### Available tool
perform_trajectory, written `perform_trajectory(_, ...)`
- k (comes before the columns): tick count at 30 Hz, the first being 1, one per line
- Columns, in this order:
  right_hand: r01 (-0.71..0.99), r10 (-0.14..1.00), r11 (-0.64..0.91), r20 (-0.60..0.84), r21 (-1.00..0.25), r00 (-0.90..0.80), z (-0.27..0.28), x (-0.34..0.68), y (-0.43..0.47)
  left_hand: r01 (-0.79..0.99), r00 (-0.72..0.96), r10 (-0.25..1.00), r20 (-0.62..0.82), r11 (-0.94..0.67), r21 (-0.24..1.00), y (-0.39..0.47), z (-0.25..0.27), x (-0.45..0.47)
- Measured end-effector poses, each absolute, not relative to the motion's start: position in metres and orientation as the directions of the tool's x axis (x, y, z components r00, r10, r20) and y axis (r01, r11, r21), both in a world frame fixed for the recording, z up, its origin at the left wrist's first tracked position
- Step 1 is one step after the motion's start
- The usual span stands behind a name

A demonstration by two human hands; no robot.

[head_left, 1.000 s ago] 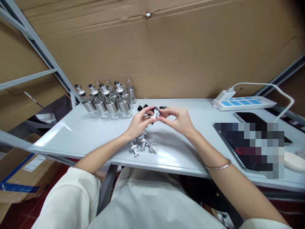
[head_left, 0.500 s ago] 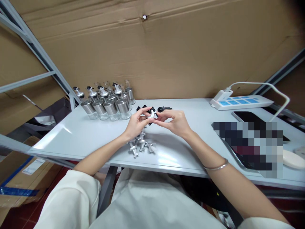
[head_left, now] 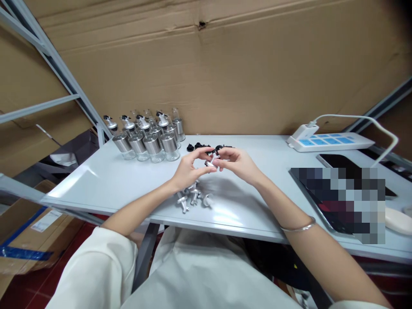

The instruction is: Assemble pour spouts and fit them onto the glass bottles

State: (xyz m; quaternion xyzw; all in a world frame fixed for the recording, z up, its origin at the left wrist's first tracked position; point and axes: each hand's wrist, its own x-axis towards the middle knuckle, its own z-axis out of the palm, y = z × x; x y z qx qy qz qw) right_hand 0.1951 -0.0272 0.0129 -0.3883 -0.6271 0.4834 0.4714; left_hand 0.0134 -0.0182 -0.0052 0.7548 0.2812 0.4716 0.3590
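Turned and tilted since half a second ago, the silver spout piece (head_left: 211, 163) now shows its round collar toward my left thumb, where my left fingers had mostly hidden it. Both my forearms reach forward over the tabletop (head_left: 257, 210), slanting inward until my hands almost meet, the piece between them, held above the surface. My left hand (head_left: 189, 168) curves around it, fingertips above and thumb below, closed only as far as the piece's width. My right hand (head_left: 240, 165) pinches its other side between thumb and forefinger; how my remaining right fingers sit I cannot tell. Loose silver spouts (head_left: 194, 196) lie nearer me, black parts (head_left: 198, 146) just beyond my hands, and bottles (head_left: 152, 149) stand to the left.
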Motion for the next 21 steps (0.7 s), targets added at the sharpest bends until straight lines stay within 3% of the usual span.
perform_trajectory(5, 0.071, 0.948, 0.259, 0.239, -0.963, -0.209, 0.0112, 0.1934, -0.0279, 0.112, 0.443, 0.701, 0.558, -0.661, 0.742, -0.0183, -0.0049, 0.0129)
perform_trajectory(12, 0.053, 0.950, 0.287, 0.277, -0.957, -0.142, 0.0128, 0.1929, -0.0296, 0.241, 0.518, 0.545, 0.659, -0.833, 0.499, -0.0156, -0.0029, 0.0084)
perform_trajectory(21, 0.026, 0.939, 0.323, 0.317, -0.946, -0.130, 0.0162, 0.1919, -0.0303, 0.247, 0.538, 0.475, 0.697, -0.879, 0.408, -0.0145, -0.0017, 0.0050)
